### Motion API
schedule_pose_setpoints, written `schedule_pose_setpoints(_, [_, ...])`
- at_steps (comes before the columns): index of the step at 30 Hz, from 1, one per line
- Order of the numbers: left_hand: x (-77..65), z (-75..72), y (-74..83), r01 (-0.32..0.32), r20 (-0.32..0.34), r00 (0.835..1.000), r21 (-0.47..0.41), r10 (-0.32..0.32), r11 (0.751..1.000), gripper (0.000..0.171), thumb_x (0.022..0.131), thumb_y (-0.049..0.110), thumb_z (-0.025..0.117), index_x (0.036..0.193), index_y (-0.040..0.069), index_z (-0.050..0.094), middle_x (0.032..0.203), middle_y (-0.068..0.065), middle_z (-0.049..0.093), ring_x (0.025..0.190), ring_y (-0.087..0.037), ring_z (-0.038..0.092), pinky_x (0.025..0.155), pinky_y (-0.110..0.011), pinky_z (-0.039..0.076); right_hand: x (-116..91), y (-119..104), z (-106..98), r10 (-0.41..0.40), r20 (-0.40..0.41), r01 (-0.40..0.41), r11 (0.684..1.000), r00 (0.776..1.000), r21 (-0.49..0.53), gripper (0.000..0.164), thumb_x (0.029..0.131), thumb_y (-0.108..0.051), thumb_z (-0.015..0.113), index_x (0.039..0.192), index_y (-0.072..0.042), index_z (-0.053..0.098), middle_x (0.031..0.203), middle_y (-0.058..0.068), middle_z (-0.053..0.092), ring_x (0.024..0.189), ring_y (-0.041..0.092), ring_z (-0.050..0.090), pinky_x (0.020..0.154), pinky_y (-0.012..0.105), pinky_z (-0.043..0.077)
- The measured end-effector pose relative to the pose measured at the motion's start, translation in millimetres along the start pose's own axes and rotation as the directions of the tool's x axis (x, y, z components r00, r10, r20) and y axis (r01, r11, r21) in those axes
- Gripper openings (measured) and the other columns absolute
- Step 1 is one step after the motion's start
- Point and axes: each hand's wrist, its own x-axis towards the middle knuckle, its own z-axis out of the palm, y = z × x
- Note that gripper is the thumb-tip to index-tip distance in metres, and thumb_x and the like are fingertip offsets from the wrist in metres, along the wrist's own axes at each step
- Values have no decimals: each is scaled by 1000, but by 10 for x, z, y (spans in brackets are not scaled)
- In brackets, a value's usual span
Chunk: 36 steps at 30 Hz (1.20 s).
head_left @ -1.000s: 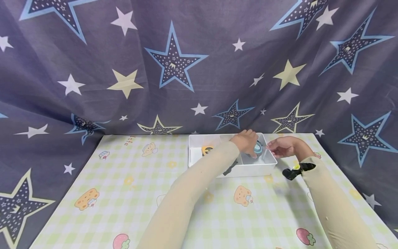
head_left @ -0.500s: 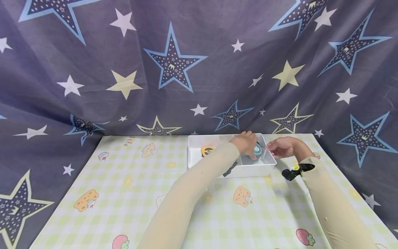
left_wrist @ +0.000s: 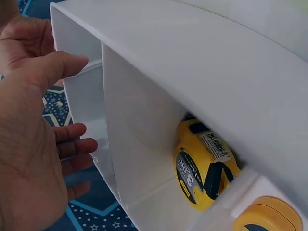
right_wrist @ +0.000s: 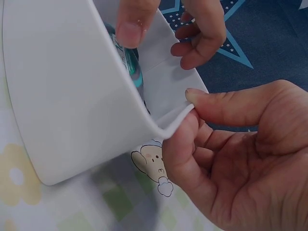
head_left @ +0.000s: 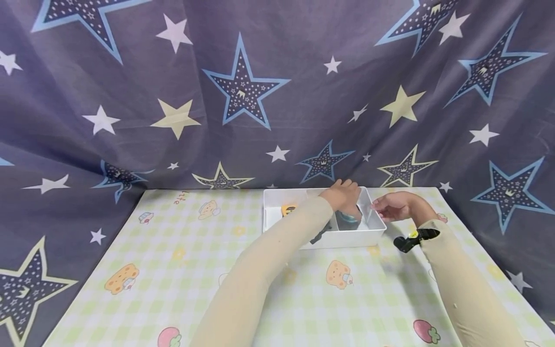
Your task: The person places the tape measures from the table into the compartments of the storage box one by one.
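A long white divided box (head_left: 351,238) stands near the back of the table. My left hand (head_left: 342,196) reaches over its right compartment with loosely bent fingers; in the left wrist view the thumb and fingers stand apart with nothing between them. Below the thumb lies a rounded teal and dark case (right_wrist: 131,62), partly hidden by the box wall. My right hand (right_wrist: 236,144) pinches the box's right rim between thumb and forefinger. A yellow and black tape measure (left_wrist: 202,163) lies in the middle compartment, and a round orange-yellow case (left_wrist: 267,216) in the left one.
A green-checked tablecloth (head_left: 173,279) with cartoon prints covers the table. Behind it hangs a dark star-patterned curtain (head_left: 277,130). My left sleeve (head_left: 269,270) crosses in front of the box; a black wrist camera (head_left: 405,243) sits by my right wrist.
The teal case has gone lower into the right compartment, and less of its round face shows. My left hand's fingers have shifted slightly over it. My right hand keeps its place at the rim.
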Motion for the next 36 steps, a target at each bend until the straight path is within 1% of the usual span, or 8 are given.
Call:
schedule_pose_setpoints(3, [-27,-18,-15,-5,14,1000,2,5,1000,86,89,63,61,155,14,38,157,0,40,148,-16,33,126,-39,21,-20,-26,26,12,-6,-12,1000,1000,15,20,107,-10,44,96,-14,60,85,-3,58,77,5,57,73,17,55])
schedule_pose_setpoints(8, [-89,-11,-39,-16,20,1000,-1,16,1000,86,90,64,59,155,13,37,158,-1,40,149,-17,33,127,-40,21,-11,-24,23,16,-3,-16,1000,1000,17,22,107,-10,42,95,-14,60,84,-4,59,77,4,58,74,16,56])
schedule_pose_setpoints(12, [-125,6,-59,-23,8,1000,15,23,1000,85,91,66,56,155,13,38,158,-1,40,149,-18,33,127,-41,22,-5,-19,18,15,-7,-15,1000,1000,15,22,107,-10,43,95,-14,60,84,-4,60,77,4,59,74,16,56])
schedule_pose_setpoints(18, [-154,38,-114,-43,-30,999,29,44,999,83,91,66,54,153,13,40,157,-1,43,147,-18,35,125,-43,24,-11,-18,18,10,-1,-10,1000,1000,11,23,107,-10,44,93,-17,61,84,-5,60,77,3,59,75,16,55])
schedule_pose_setpoints(25, [-166,58,-167,-53,-31,998,12,53,999,82,93,63,54,156,14,37,161,-1,38,150,-19,32,126,-44,22,-17,-29,28,13,4,-13,1000,1000,8,25,107,-10,43,91,-19,61,85,-5,60,79,4,58,75,16,55])
schedule_pose_setpoints(30, [-169,89,-190,-65,-49,997,20,66,998,80,92,64,54,154,14,39,157,-1,43,146,-19,36,125,-45,23,-43,-55,41,14,9,-14,1000,1000,-6,26,107,-10,42,90,-18,61,84,-5,60,78,4,58,74,17,55])
schedule_pose_setpoints(36, [-202,115,-204,-71,-46,996,18,72,997,83,93,66,52,157,16,36,157,1,43,144,-18,36,126,-45,22,-46,-29,70,21,-23,-21,1000,1000,-10,26,106,-10,43,88,-17,61,81,-5,60,75,3,58,71,16,54])
